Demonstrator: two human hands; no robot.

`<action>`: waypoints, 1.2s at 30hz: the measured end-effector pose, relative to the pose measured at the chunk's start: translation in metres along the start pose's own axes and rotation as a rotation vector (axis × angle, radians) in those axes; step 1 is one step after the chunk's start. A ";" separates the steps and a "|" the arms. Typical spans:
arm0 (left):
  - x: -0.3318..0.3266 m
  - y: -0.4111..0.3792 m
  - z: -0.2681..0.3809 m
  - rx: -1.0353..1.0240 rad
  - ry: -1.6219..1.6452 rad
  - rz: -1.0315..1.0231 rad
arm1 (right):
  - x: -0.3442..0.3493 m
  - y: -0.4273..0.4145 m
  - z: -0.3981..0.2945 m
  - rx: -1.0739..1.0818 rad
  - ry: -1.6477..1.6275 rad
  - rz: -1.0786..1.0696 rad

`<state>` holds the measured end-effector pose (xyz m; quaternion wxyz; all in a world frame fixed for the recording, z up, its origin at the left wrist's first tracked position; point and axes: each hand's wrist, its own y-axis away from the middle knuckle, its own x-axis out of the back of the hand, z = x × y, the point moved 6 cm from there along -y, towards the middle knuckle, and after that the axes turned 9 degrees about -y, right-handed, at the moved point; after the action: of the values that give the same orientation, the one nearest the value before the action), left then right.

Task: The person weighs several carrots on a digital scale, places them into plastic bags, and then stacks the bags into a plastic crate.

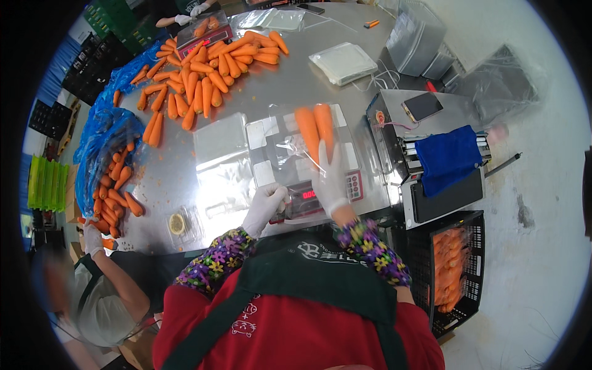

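Observation:
Two carrots [314, 127], slightly blurred, lie side by side in a clear plastic bag [286, 150] above the weighing scale [340, 115]. My right hand [332, 180], in a white glove, grips their narrow lower ends, its fingers stretched along them. At the scale's near left corner, my gloved left hand [265, 208] has its fingers curled together. Whether a bit of film is pinched in it cannot be made out. Red digits glow on the scale's front panel [303, 199]. Flat clear bags [222, 162] are laid out just left of the scale.
Loose carrots [203, 83] are heaped at the far left, with more by blue plastic sheeting [108, 134]. Co-workers' gloved hands [92, 238] show at left and top. Rightward stand a machine with a blue cloth [448, 159], a phone [422, 107] and a black crate [471, 273] of bagged carrots.

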<state>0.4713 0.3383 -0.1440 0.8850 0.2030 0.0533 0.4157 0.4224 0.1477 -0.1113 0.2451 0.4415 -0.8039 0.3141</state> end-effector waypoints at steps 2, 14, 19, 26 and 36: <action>0.000 0.010 -0.006 0.051 0.051 0.040 | 0.015 0.057 -0.007 0.136 -0.040 -0.149; -0.013 0.014 -0.025 0.245 0.154 0.046 | 0.046 0.076 0.095 -0.883 -0.823 -0.207; -0.028 0.036 -0.042 0.299 0.212 -0.184 | 0.091 0.104 0.048 -0.328 -0.049 0.130; -0.026 0.045 -0.041 0.342 0.333 -0.134 | 0.014 0.091 -0.064 0.186 -0.189 -0.269; -0.027 0.033 -0.088 0.379 0.585 -0.110 | -0.032 0.092 -0.079 0.192 -0.039 -0.403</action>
<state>0.4073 0.3643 -0.2135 0.8000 0.2326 0.3916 0.3906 0.3674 0.2604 -0.1055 0.2444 0.6203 -0.6706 0.3253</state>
